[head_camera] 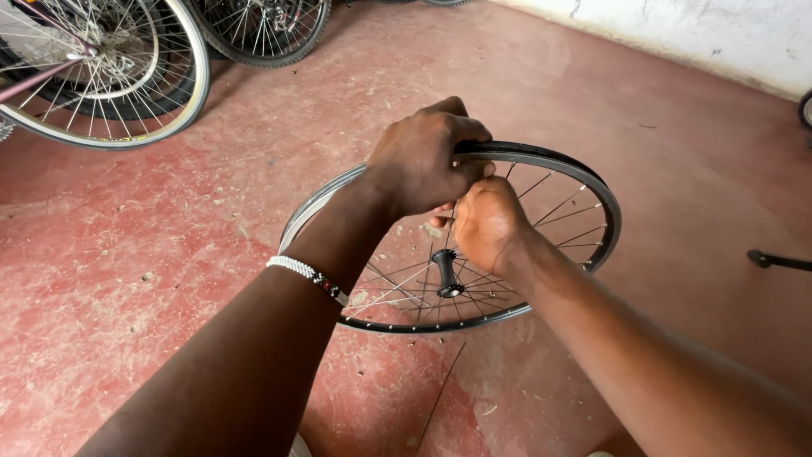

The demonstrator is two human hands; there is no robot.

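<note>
— Where's the wheel right now?

— Middle of the frame, a bare bicycle wheel (541,279) with thin spokes and a black hub (446,272) at its centre. It is tilted over the red floor (152,279), with its top edge up at my hands.

— And your hands?

— My left hand (420,161) is on the top of the rim, just above centre frame, fingers curled tight over the edge. A black strip (541,156) runs along the rim from under that hand and curves off to the right. My right hand (486,224) sits just below and to the right of the left one, touching it, fingers bunched inside the rim near the spokes. They are closed, but I cannot tell what they pinch, since the left hand covers it.

— Anything on your arm?

— A beaded bracelet (309,276) on my left wrist, mostly white.

— What else is around?

— Upper left of the frame, more bicycle wheels (127,76) standing together. A pale wall (694,34) runs along the upper right, and a dark bar (778,261) lies on the floor at the right edge
</note>
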